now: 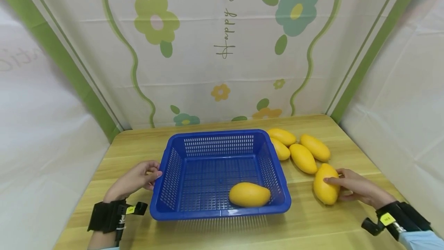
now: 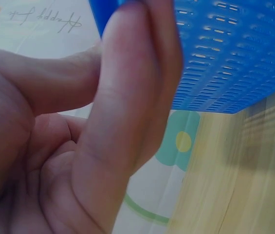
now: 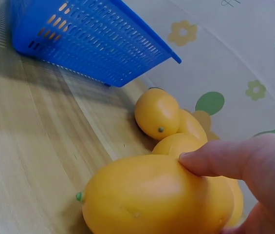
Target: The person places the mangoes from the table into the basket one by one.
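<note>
A blue slotted basket [image 1: 173, 173] stands mid-table with one yellow mango [image 1: 249, 195] lying in its near right corner. My left hand [image 1: 152, 169] grips the basket's left rim, thumb and fingers pinching the blue wall [image 2: 234, 53] in the left wrist view. My right hand [image 1: 335, 177] holds another mango [image 1: 325, 190] on the table to the right of the basket; a fingertip [image 3: 225, 160] presses on that mango [image 3: 147, 200] in the right wrist view.
Several more mangoes [image 1: 303, 158] lie in a cluster by the basket's far right corner, seen also as mangoes [image 3: 157, 113] behind the held one. The wooden table [image 1: 312, 227] is walled by flowered cloth [image 1: 222, 49] behind and white cloth at both sides.
</note>
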The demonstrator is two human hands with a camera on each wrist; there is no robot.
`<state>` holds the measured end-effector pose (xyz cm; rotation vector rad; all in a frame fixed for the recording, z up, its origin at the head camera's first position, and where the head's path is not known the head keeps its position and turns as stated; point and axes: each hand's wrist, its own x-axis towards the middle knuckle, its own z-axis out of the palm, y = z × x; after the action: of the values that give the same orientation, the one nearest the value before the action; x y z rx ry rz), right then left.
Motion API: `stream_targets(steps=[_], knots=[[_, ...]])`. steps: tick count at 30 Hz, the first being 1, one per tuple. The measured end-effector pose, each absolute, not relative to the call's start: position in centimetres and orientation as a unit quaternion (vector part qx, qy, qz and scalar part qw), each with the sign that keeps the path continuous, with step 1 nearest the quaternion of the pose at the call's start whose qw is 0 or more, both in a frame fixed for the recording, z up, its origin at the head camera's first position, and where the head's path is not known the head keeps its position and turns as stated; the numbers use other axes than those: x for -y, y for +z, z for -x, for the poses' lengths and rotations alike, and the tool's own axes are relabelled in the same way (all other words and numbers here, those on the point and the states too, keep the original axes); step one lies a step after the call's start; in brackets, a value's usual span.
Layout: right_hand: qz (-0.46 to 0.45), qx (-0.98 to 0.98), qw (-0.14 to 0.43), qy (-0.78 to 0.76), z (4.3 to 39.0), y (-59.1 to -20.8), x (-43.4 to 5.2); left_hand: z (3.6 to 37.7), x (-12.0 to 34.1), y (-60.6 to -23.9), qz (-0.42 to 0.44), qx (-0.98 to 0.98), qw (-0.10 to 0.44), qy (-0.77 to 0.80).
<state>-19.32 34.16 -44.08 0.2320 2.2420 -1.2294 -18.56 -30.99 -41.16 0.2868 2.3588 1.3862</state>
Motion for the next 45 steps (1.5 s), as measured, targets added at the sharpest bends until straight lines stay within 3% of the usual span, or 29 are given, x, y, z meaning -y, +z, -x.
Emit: stream_targets(steps=[45], knots=[[-0.03,-0.819,0.297,-0.491,18.2,-41.7,-33.4,19.0,31.4,-41.6,-0.105,-0.836,0.198,0.5]])
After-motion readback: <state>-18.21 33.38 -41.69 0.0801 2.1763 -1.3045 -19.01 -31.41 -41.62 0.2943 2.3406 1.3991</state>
